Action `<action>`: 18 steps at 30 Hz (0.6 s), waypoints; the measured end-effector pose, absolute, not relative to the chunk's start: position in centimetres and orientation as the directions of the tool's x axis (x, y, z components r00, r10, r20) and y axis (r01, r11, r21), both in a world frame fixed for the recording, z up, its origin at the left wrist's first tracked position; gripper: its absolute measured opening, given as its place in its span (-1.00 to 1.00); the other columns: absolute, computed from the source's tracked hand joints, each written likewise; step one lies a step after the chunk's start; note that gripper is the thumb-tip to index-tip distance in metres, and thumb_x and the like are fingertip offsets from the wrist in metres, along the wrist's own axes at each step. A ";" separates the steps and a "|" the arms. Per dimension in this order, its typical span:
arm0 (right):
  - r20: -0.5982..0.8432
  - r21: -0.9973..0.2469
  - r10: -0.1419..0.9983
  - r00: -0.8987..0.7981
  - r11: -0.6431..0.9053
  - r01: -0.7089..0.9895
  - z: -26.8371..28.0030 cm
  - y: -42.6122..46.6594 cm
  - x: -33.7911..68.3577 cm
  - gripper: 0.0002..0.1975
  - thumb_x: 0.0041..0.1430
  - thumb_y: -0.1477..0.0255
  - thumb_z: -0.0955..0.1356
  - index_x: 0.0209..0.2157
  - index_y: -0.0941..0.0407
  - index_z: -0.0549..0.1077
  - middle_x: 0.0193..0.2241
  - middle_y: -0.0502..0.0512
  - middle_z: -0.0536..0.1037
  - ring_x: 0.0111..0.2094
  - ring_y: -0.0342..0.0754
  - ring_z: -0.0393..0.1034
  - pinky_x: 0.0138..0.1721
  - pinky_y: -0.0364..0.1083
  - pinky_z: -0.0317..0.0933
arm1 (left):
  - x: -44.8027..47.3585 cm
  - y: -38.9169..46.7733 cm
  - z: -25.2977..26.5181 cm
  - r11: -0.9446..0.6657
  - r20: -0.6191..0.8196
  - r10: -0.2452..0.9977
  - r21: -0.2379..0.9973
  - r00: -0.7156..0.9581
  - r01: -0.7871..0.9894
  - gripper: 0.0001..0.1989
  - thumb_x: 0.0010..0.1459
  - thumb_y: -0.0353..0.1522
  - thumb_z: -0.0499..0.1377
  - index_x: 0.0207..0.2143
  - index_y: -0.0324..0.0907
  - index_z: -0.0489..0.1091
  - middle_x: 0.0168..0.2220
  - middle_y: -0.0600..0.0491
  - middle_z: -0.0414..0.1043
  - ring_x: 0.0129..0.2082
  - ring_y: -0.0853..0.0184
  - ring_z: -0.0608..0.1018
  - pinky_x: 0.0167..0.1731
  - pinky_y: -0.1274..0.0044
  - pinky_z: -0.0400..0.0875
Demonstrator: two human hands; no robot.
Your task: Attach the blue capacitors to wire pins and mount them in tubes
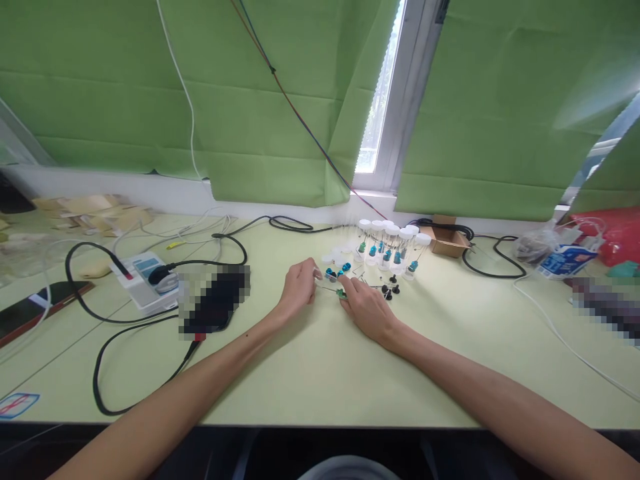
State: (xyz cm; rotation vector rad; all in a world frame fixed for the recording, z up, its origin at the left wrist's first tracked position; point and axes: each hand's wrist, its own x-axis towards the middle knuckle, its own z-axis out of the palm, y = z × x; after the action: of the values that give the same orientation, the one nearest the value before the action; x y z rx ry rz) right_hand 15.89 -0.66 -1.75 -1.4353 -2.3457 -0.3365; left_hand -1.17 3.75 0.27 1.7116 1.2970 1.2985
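My left hand is closed, fingertips pinched together at the middle of the table. A small clear edge shows at its fingertips, too small to name. My right hand has its fingers closed at a small green piece with a thin metal rod pointing toward my left hand. Just beyond both hands lie loose blue pieces, clear caps or cups and thin metal bits. Several black pieces lie right of my right hand. Behind them stand several clear tubes with white lids, holding blue or green pieces on rods.
A small cardboard box stands behind the tubes at the right. On the left are a white power strip, a dark phone-like device and black cables. A blue-and-white packet lies far right. Green blinds hang behind.
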 end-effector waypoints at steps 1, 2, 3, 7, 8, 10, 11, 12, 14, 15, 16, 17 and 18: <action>0.444 -0.039 0.800 -0.402 0.466 0.884 -1.8 -0.7 16.0 -0.70 0.26 0.52 0.23 0.03 0.18 0.24 -0.26 0.18 0.48 -0.29 0.02 0.41 -0.41 -0.12 0.17 | -1.1 3.7 0.4 -0.286 0.282 0.958 0.922 0.052 0.261 -0.62 0.20 -0.16 -0.09 -0.55 -0.17 0.27 -0.78 0.20 -0.03 -0.78 0.45 0.09 -0.75 0.57 -0.01; 0.461 -0.094 0.797 -0.390 0.481 0.871 -1.9 -0.7 16.1 -0.71 0.27 0.50 0.22 0.02 0.17 0.23 -0.25 0.17 0.48 -0.29 0.02 0.41 -0.40 -0.12 0.17 | -1.1 3.6 0.5 -0.229 0.219 0.973 0.957 0.076 0.177 -0.59 0.21 -0.11 -0.10 -0.53 -0.17 0.28 -0.77 0.21 -0.06 -0.77 0.47 0.06 -0.75 0.58 -0.04; 0.478 -0.150 0.793 -0.377 0.497 0.855 -2.0 -0.7 16.1 -0.72 0.28 0.47 0.22 0.02 0.16 0.23 -0.25 0.17 0.48 -0.30 0.01 0.41 -0.39 -0.11 0.18 | -1.0 3.5 0.7 -0.173 0.164 0.981 0.980 0.101 0.098 -0.56 0.22 -0.06 -0.10 -0.50 -0.17 0.29 -0.75 0.23 -0.10 -0.77 0.48 0.04 -0.75 0.60 -0.07; 0.508 -0.357 0.804 -0.309 0.523 0.774 -2.5 -0.6 16.3 -0.71 0.31 0.33 0.22 0.01 0.15 0.24 -0.29 0.14 0.49 -0.39 -0.03 0.38 -0.37 -0.10 0.19 | -0.8 3.0 1.1 -0.135 0.143 0.976 0.989 0.162 -0.063 -0.54 0.21 0.01 -0.07 -0.40 -0.17 0.31 -0.68 0.24 -0.10 -0.73 0.51 0.02 -0.72 0.63 -0.06; 0.509 -0.397 0.809 -0.294 0.523 0.754 -2.5 -0.6 16.3 -0.70 0.31 0.30 0.22 0.01 0.14 0.25 -0.31 0.13 0.49 -0.40 -0.04 0.37 -0.36 -0.10 0.20 | -0.7 2.9 1.2 -0.168 0.177 0.969 0.984 0.173 -0.067 -0.56 0.22 0.00 -0.06 -0.37 -0.17 0.32 -0.67 0.22 -0.04 -0.72 0.50 0.05 -0.72 0.63 -0.03; 0.508 -0.457 0.818 -0.270 0.522 0.720 -2.5 -0.6 16.3 -0.68 0.30 0.27 0.23 0.01 0.14 0.26 -0.34 0.10 0.48 -0.41 -0.04 0.36 -0.34 -0.10 0.20 | -0.7 2.7 1.2 -0.255 0.259 0.947 0.966 0.191 -0.043 -0.60 0.23 -0.03 -0.04 -0.31 -0.16 0.34 -0.62 0.18 0.07 -0.69 0.48 0.14 -0.71 0.62 0.04; 0.507 -0.480 0.821 -0.262 0.521 0.706 -2.4 -0.6 16.3 -0.67 0.29 0.26 0.24 0.01 0.14 0.26 -0.36 0.09 0.47 -0.41 -0.05 0.35 -0.33 -0.09 0.20 | -0.7 2.7 1.2 -0.299 0.297 0.935 0.954 0.194 -0.020 -0.61 0.23 -0.04 -0.02 -0.28 -0.16 0.34 -0.59 0.17 0.12 -0.67 0.47 0.18 -0.71 0.62 0.07; 0.504 -0.500 0.825 -0.256 0.520 0.692 -2.4 -0.6 16.3 -0.66 0.28 0.26 0.24 0.01 0.13 0.26 -0.38 0.08 0.46 -0.42 -0.05 0.34 -0.33 -0.10 0.20 | -0.6 2.6 1.2 -0.337 0.330 0.924 0.941 0.195 0.005 -0.63 0.23 -0.05 -0.01 -0.26 -0.15 0.34 -0.57 0.16 0.15 -0.65 0.46 0.21 -0.70 0.62 0.09; 0.493 -0.540 0.834 -0.249 0.517 0.664 -2.3 -0.7 16.3 -0.66 0.27 0.25 0.26 0.00 0.13 0.28 -0.39 0.05 0.44 -0.44 -0.08 0.32 -0.34 -0.11 0.19 | -0.6 2.6 1.1 -0.390 0.374 0.907 0.919 0.194 0.051 -0.64 0.22 -0.05 0.01 -0.24 -0.14 0.34 -0.53 0.15 0.18 -0.63 0.46 0.24 -0.69 0.61 0.11; 0.486 -0.558 0.838 -0.247 0.515 0.650 -2.2 -0.7 16.3 -0.66 0.26 0.25 0.26 0.00 0.13 0.29 -0.40 0.04 0.43 -0.45 -0.09 0.31 -0.34 -0.11 0.19 | -0.6 2.6 1.1 -0.407 0.388 0.901 0.910 0.194 0.074 -0.65 0.22 -0.06 0.02 -0.23 -0.14 0.34 -0.52 0.15 0.18 -0.63 0.47 0.24 -0.68 0.61 0.12; 0.478 -0.576 0.844 -0.245 0.512 0.637 -2.1 -0.7 16.3 -0.66 0.25 0.25 0.27 -0.01 0.12 0.29 -0.40 0.03 0.43 -0.45 -0.10 0.30 -0.35 -0.12 0.18 | -0.6 2.6 1.1 -0.420 0.397 0.897 0.902 0.195 0.097 -0.65 0.22 -0.06 0.02 -0.22 -0.14 0.34 -0.51 0.16 0.19 -0.63 0.47 0.25 -0.67 0.61 0.13; 0.471 -0.592 0.849 -0.241 0.507 0.626 -2.1 -0.8 16.2 -0.65 0.24 0.25 0.28 -0.01 0.12 0.30 -0.40 0.02 0.43 -0.46 -0.11 0.29 -0.35 -0.13 0.18 | -0.7 2.6 1.1 -0.429 0.403 0.894 0.895 0.195 0.119 -0.66 0.22 -0.06 0.02 -0.23 -0.14 0.33 -0.51 0.16 0.20 -0.63 0.48 0.24 -0.66 0.61 0.13; 0.465 -0.606 0.853 -0.237 0.502 0.617 -2.0 -0.8 16.2 -0.65 0.23 0.25 0.29 -0.01 0.12 0.31 -0.41 0.01 0.42 -0.46 -0.12 0.28 -0.36 -0.13 0.17 | -0.7 2.7 1.1 -0.436 0.407 0.893 0.889 0.193 0.144 -0.66 0.23 -0.07 0.01 -0.24 -0.14 0.33 -0.51 0.17 0.21 -0.63 0.48 0.24 -0.65 0.60 0.13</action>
State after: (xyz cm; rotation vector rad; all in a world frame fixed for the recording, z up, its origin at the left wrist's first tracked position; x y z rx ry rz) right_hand 16.21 -0.81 -2.03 -1.2079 -1.9589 0.3798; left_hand -0.70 2.68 1.08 1.7410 0.9807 1.3031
